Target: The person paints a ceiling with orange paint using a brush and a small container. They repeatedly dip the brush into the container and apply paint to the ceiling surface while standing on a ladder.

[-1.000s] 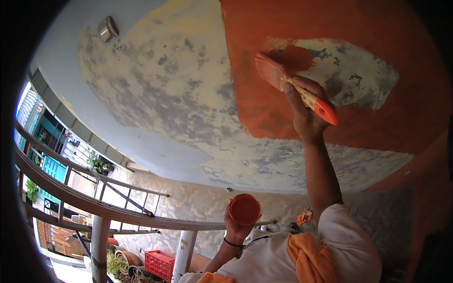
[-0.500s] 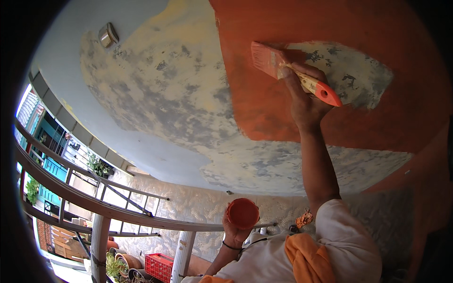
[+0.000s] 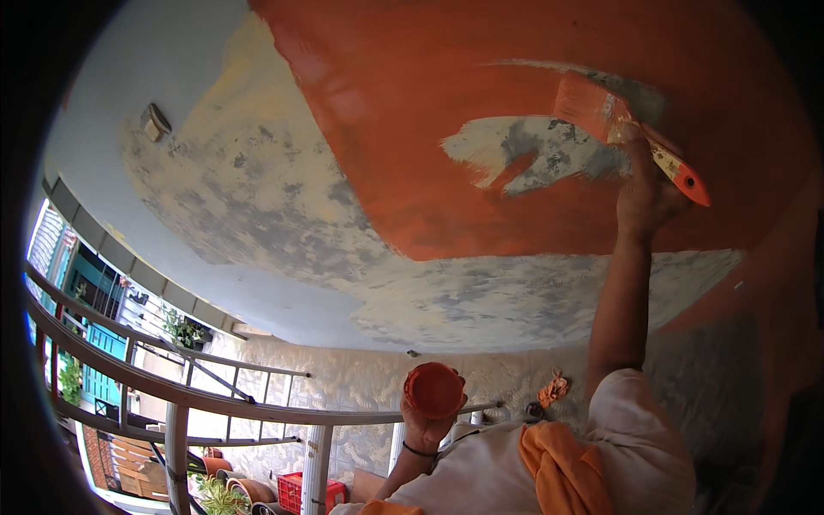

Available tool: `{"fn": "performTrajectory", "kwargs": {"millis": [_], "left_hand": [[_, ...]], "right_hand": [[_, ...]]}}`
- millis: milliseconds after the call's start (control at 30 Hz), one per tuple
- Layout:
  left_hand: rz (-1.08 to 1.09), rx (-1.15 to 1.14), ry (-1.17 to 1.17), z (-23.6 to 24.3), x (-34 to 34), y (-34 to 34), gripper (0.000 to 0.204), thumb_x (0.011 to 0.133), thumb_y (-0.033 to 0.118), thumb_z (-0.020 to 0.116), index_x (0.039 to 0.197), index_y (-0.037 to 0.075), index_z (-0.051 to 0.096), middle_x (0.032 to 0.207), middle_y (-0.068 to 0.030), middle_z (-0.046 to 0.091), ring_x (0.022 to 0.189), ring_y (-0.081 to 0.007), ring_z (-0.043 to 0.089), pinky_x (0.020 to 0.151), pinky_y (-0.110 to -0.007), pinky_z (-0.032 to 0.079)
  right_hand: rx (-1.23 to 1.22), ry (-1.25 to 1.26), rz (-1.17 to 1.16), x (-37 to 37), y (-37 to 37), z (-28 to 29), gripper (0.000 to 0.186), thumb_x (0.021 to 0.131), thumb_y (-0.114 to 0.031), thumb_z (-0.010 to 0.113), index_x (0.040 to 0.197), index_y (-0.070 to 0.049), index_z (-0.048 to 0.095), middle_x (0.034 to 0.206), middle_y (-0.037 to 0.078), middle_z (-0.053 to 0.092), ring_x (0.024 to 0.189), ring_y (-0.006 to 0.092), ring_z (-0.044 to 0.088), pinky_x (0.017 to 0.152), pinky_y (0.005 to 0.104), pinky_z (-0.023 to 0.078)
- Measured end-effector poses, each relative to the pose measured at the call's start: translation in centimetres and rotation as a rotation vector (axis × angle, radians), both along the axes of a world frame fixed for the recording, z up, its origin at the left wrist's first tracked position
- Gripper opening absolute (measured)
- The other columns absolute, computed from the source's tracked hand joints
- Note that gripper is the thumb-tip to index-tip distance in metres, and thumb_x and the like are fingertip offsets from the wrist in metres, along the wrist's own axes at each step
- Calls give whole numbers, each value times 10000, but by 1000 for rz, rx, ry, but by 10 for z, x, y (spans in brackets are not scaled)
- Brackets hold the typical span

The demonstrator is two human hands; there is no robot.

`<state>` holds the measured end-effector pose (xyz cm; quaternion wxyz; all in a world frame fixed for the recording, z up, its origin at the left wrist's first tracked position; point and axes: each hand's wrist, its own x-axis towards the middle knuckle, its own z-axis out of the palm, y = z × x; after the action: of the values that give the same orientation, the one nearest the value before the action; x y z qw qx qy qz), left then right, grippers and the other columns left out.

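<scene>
My right hand (image 3: 645, 193) is closed around the handle of a wide flat paintbrush (image 3: 592, 105) with a wooden, red-tipped handle. Its orange-coated bristles point left and lie against the orange-painted surface (image 3: 412, 184). Just below them, a bare mottled grey-and-cream patch (image 3: 554, 148) shows within the orange, and a thin unpainted strip runs above. Lower down, in front of my body, my left hand (image 3: 419, 429) holds up a small round cup of orange paint (image 3: 433, 390). Its fingers wrap the cup's side and are partly hidden behind it.
Mottled unpainted wall (image 3: 266, 193) borders the orange on the left and below. A small wall fixture (image 3: 156, 123) sits at upper left. A railing (image 3: 257, 414) curves past my left arm. Below are a red crate (image 3: 300, 493) and flower pots (image 3: 249, 493). An orange cloth (image 3: 562, 468) hangs over me.
The brush has moved right across the patch, and orange now covers a band through its upper part. The view has turned right. My left hand still holds the cup.
</scene>
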<state>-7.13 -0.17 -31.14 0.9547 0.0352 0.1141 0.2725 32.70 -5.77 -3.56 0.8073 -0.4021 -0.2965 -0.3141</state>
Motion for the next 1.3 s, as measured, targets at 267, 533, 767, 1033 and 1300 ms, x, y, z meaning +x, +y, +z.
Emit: {"fn": "performTrajectory", "kwargs": {"millis": [267,533,767,1033,1300], "left_hand": [[-83,-7,1,9,39,-23,610,973,546,693,1392,104,658,1373,-176,651,1271,-348,595,939,-482,562],[-126,-10,-69,4,57,-34,590,984,551,694,1381,116,660,1389,-176,652,1299,-349,593,965,-499,569],[-79,-92,-86,0,57,-31,563,975,501,614,1361,95,670,1361,-196,674,1257,-396,583,922,-516,548],[-87,-109,-81,0,54,-24,551,974,503,633,1350,104,682,1347,-187,690,1257,-394,594,912,-513,552],[-99,-59,-109,0,46,-15,551,987,511,649,1358,105,677,1342,-191,691,1256,-398,596,914,-513,551]], "right_hand": [[-38,90,-168,59,-74,-15,258,913,-98,879,1049,88,765,977,140,794,856,169,763,823,303,638],[-51,-7,-412,57,-85,-24,243,917,-89,868,1112,21,772,1051,102,784,927,180,754,813,319,624],[-364,-632,-564,-7,-10,-26,363,822,22,840,1154,-111,775,1108,93,749,907,232,749,762,332,634],[-124,-337,-462,47,-55,-10,142,997,37,745,1137,26,728,1099,96,767,929,164,727,795,324,625],[-293,-631,-699,-39,49,11,353,709,-16,827,1019,-169,756,1009,43,674,842,211,698,685,340,591]]}}
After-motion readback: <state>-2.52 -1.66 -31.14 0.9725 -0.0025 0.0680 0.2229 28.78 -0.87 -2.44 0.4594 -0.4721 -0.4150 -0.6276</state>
